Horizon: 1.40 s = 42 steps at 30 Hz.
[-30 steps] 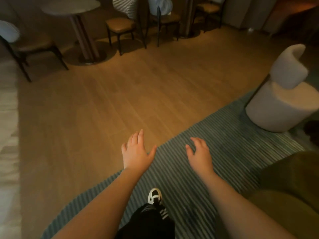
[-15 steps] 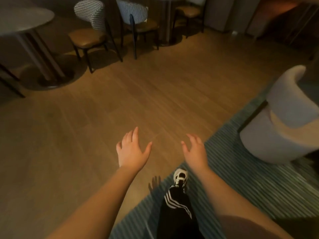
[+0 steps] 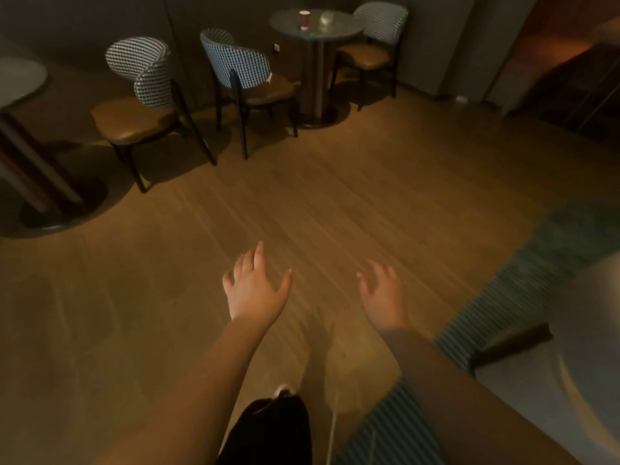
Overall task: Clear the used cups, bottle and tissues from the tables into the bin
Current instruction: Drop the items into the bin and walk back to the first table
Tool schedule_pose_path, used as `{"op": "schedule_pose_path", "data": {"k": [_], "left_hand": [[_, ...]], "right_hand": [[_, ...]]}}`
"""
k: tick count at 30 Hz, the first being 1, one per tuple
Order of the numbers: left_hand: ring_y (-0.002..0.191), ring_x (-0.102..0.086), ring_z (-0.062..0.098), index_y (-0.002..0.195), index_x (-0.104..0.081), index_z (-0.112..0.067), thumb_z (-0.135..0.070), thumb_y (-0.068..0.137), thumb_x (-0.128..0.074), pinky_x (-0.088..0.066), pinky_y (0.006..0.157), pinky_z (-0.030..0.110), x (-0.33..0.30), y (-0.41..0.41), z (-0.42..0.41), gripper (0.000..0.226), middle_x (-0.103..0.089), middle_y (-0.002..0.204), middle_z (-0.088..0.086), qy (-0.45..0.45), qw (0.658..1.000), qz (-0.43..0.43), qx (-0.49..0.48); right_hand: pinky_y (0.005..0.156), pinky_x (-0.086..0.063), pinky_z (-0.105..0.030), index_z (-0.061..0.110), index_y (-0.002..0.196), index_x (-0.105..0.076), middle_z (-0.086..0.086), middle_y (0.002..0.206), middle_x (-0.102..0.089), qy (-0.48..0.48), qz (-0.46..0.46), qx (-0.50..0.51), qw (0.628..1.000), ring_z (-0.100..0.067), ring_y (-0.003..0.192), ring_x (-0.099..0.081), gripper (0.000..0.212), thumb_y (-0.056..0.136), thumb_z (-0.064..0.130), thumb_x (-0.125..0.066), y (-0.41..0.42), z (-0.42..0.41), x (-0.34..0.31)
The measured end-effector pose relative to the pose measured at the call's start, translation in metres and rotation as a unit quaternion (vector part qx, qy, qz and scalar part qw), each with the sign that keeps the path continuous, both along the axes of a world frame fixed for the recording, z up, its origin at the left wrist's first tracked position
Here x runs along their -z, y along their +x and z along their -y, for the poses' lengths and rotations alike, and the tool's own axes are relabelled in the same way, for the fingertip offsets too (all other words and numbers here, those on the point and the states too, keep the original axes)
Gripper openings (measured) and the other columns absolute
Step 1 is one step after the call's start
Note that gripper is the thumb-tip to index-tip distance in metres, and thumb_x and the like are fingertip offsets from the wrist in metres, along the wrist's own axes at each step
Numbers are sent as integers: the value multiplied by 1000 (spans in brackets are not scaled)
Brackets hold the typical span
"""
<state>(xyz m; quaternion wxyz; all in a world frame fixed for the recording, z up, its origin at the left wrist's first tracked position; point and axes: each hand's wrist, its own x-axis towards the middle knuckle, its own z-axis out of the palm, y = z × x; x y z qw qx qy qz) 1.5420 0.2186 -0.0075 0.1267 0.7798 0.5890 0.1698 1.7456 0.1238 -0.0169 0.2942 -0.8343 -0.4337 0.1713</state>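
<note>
A red paper cup (image 3: pixel 304 19) stands on a small round table (image 3: pixel 342 28) at the far side of the room. Beside the cup lies a pale, crumpled or glassy thing (image 3: pixel 326 19), too blurred to name. My left hand (image 3: pixel 254 288) and my right hand (image 3: pixel 382 292) are stretched out in front of me over the wooden floor, fingers spread and relaxed, holding nothing. Both are far from the table. No bin is in sight.
Three checked-back chairs (image 3: pixel 246 70) (image 3: pixel 144 92) (image 3: pixel 375 45) stand around the far table. A second round table (image 3: pixel 18 82) with a dark pedestal is at the left edge. A striped rug (image 3: pixel 503 297) and a pale upholstered seat (image 3: pixel 577 347) are at the right. My leg (image 3: pixel 271 431) shows below.
I have stepped off the rug onto the wooden floor, and the view has swung right and up, bringing the far table with the cup into sight. My hands stay empty.
</note>
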Motion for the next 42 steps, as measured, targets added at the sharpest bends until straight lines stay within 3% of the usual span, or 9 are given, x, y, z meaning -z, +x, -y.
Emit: {"op": "schedule_pose_path", "data": {"k": [9,13,18,21,23,25,33,42], "left_hand": [[137,-29,23,149,-19,-21,-66,85,-36,-23,108,50,24,159,-280,79,-38,147,5,15,1000,6,17],[137,-29,23,149,-16,-23,-66,86,-35,-23,108,50,15,229,-408,79,-36,148,4,13,999,-6,32],[135,-31,24,149,-18,-21,-64,88,-37,-24,107,50,5,313,-540,77,-36,148,5,10,999,-22,37],[136,-31,24,149,-18,-21,-64,88,-37,-23,108,50,9,362,-619,77,-36,148,6,11,999,-20,35],[135,-31,25,149,-18,-20,-65,88,-36,-23,108,50,17,400,-673,78,-36,148,6,11,999,-18,34],[135,-31,26,149,-18,-19,-66,87,-35,-24,108,50,25,442,-732,79,-35,148,7,11,999,-20,28],[134,-32,25,148,-16,-23,-70,83,-34,-26,105,51,17,619,-993,81,-37,146,7,20,999,27,-28],[134,-34,25,147,-19,-20,-67,83,-40,-27,106,52,9,725,-1207,81,-40,144,8,3,996,35,-88]], "right_hand": [[105,-34,-40,6,134,-47,-17,140,-45,1,37,-19,999,-34,129,-41,44,97,27,-49,161,-271,19],[108,-30,-39,5,139,-41,-14,147,-37,-20,36,-8,999,-31,135,-34,49,99,33,-43,234,-400,7],[105,-34,-42,7,139,-41,-13,147,-37,-6,22,12,1000,-32,128,-42,49,98,34,-43,309,-531,2],[109,-30,-41,6,141,-39,-12,150,-34,-9,15,14,1000,-30,136,-33,52,98,36,-43,360,-613,7],[109,-32,-42,9,141,-39,-10,152,-32,-4,16,13,1000,-29,134,-36,53,98,39,-43,400,-670,14],[107,-36,-41,13,138,-43,-9,150,-33,5,30,2,1000,-29,129,-42,48,98,39,-43,447,-730,20],[108,-33,-36,20,140,-41,-6,149,-36,0,83,-74,994,-24,136,-35,44,98,31,-45,646,-987,2],[104,-38,-38,22,135,-47,-3,144,-41,19,86,-106,991,-22,131,-41,41,95,34,-48,752,-1228,3]]}}
